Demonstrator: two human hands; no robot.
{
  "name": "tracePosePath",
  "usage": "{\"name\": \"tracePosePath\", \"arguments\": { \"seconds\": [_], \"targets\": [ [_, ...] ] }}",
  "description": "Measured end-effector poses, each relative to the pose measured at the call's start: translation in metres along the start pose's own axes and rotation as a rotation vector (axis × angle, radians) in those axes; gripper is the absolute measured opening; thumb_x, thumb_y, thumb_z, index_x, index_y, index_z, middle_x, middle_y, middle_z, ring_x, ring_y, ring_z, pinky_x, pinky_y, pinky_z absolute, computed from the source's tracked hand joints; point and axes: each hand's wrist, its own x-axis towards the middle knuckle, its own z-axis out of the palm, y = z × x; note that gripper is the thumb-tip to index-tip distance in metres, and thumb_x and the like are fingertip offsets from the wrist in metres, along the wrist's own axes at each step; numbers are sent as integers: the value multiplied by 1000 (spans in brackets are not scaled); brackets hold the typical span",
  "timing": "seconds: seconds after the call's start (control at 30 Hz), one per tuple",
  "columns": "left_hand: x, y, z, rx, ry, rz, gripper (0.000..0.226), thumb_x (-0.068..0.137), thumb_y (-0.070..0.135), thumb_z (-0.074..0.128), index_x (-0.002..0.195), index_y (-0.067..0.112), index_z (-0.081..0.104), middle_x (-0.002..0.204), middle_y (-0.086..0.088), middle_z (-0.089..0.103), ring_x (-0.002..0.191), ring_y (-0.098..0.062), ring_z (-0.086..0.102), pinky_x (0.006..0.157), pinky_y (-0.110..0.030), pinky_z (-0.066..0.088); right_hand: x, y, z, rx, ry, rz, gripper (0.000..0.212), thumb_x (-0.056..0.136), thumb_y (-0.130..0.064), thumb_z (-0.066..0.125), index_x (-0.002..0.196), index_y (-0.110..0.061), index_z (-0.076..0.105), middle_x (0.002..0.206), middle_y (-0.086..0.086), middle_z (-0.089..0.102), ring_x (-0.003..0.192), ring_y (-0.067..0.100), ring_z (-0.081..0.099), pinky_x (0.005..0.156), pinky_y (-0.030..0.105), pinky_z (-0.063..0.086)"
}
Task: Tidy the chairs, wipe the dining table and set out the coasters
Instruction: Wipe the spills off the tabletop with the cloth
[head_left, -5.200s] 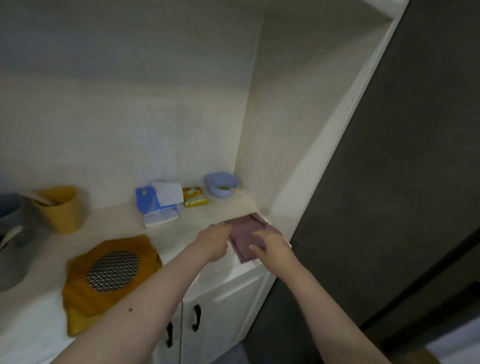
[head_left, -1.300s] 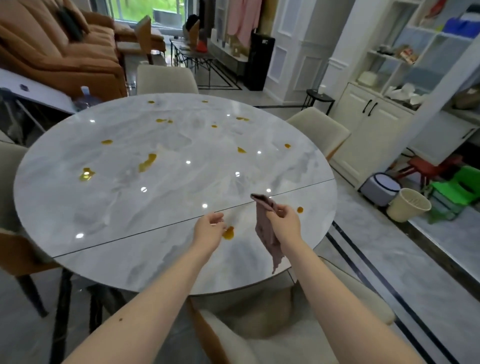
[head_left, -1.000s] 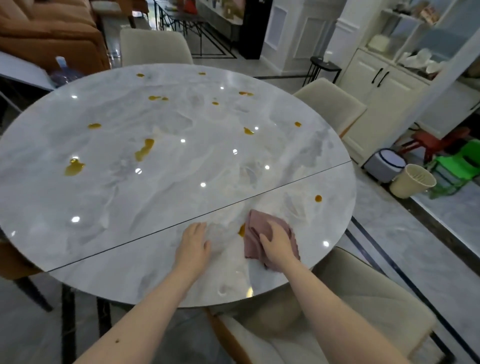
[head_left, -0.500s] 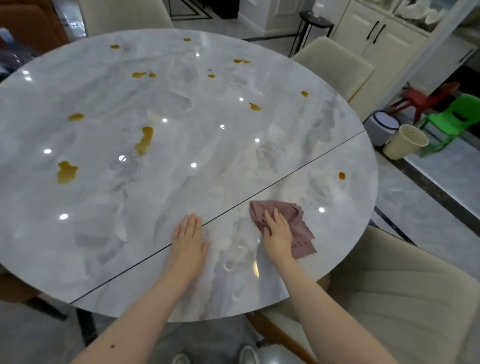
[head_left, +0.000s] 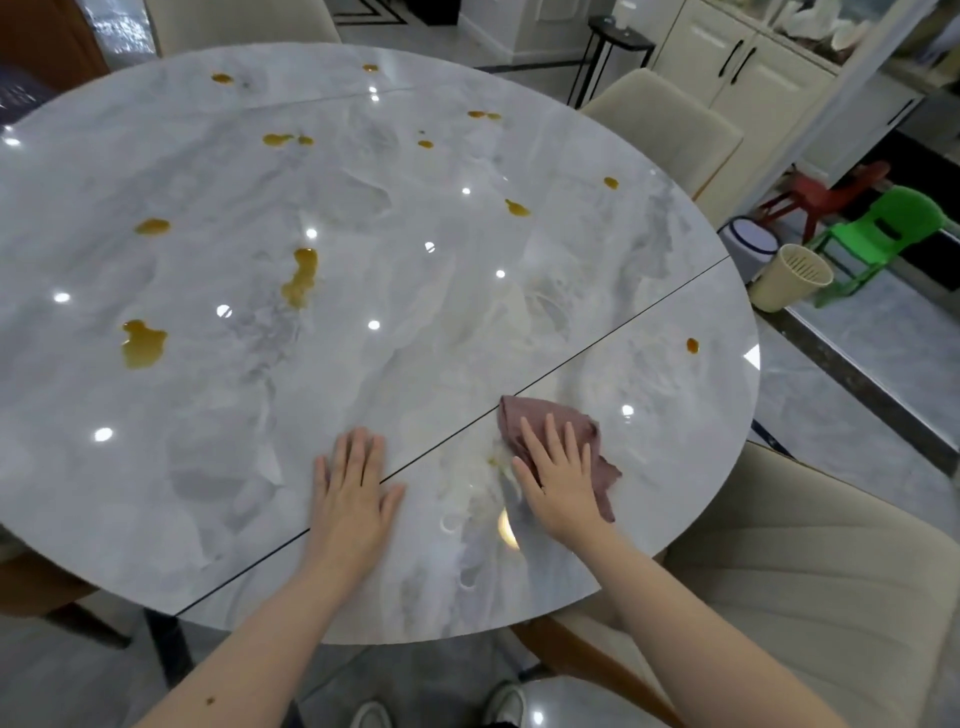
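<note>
A mauve cloth lies crumpled on the round marble tabletop, near its near-right edge and just on the near side of the dark seam that runs across the top. The right hand lies flat on the cloth with straight, slightly spread fingers pressing it down; it grips nothing. A smeared wet patch with a trace of amber shows just left of the cloth. The left hand rests palm down on the bare marble across the seam, fingers straight and close together, well left of the cloth and holding nothing.

Amber spills dot the rest of the top: one small drop near the right edge beyond the cloth, a long streak toward the middle, a larger puddle toward the left edge, and smaller spots scattered toward the far edge.

A beige chair stands at the near-right edge, its seat partly under the top; another beige chair stands at the far-right edge. On the floor to the right are a cream bin and a green child's chair.
</note>
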Motion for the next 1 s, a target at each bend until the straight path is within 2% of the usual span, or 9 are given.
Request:
{"name": "tracePosePath", "arguments": {
  "seconds": [0.1, 0.23, 0.33, 0.4, 0.53, 0.63, 0.8, 0.9, 1.0],
  "targets": [
    [0, -3, 2, 28, -5, 14, 77, 95, 57, 4, 144, 9, 37, 151, -14, 33, 140, -31, 28, 112, -45, 7, 12, -6, 20, -91, 47, 76, 83, 75, -74, -13, 150, -40, -1, 161, -1, -6, 147, 26, -11, 117, 49, -10],
    [-1, -4, 5, 63, 37, 11, 68, 95, 53, 18, 145, 10, 36, 152, -13, 30, 141, -30, 27, 114, -45, 8, 42, -36, 26, -44, 55, 108, 69, 84, -57, -4, 150, -40, 11, 161, -4, 2, 148, 22, -4, 117, 49, -5],
    [-1, -5, 6, 66, 57, 6, 65, 94, 47, 23, 148, 12, 30, 155, -11, 25, 144, -28, 21, 116, -44, 5, 43, -55, 33, -57, 34, 13, 58, 94, -49, 3, 150, -39, 15, 160, -8, 6, 148, 19, -2, 117, 45, -4],
    [-2, -5, 7, 72, 63, 9, 62, 94, 44, 24, 147, 11, 31, 154, -12, 27, 143, -28, 22, 116, -46, 8, 20, -58, 37, -50, 27, -90, 62, 91, -50, -1, 149, -39, 16, 159, -11, 7, 148, 15, -3, 117, 39, -7],
    [-2, -5, 6, 69, 83, 22, 59, 96, 38, 24, 146, 10, 33, 152, -12, 32, 142, -29, 26, 115, -47, 12, -35, -32, 34, -61, -90, -255, 56, 93, -56, -3, 147, -46, 7, 156, -18, -4, 145, 10, -16, 116, 35, -17],
    [-3, -5, 5, 55, 92, 32, 56, 96, 32, 22, 146, 9, 33, 152, -11, 32, 142, -28, 25, 115, -45, 11, -20, -3, 19, -113, -85, -145, 55, 92, -57, -5, 146, -47, 1, 155, -19, -12, 144, 13, -22, 116, 41, -17],
    [-2, -12, 3, -1, 97, 46, 55, 96, 26, 19, 145, 6, 35, 150, -11, 36, 141, -27, 28, 116, -37, 7, 29, -27, 21, -43, 17, 148, 48, 103, -37, 18, 150, -41, 7, 160, -9, -1, 148, 20, -7, 117, 49, -8],
    [-9, -23, 0, -7, 113, 9, 55, 96, 24, 20, 143, 2, 36, 147, -14, 39, 139, -30, 32, 116, -39, 8, 26, -66, 37, -21, 1, 63, 48, 102, -39, 16, 150, -40, 9, 160, -9, 0, 148, 19, -7, 116, 48, -10],
    [-21, -39, -5, 5, 154, -99, 57, 96, 28, 18, 141, 1, 40, 146, -15, 41, 138, -30, 34, 114, -45, 15, 1, -103, 59, -37, -14, -94, 60, 92, -46, 1, 150, -38, 15, 160, -7, 7, 148, 21, -2, 116, 49, -6]
  ]
}}
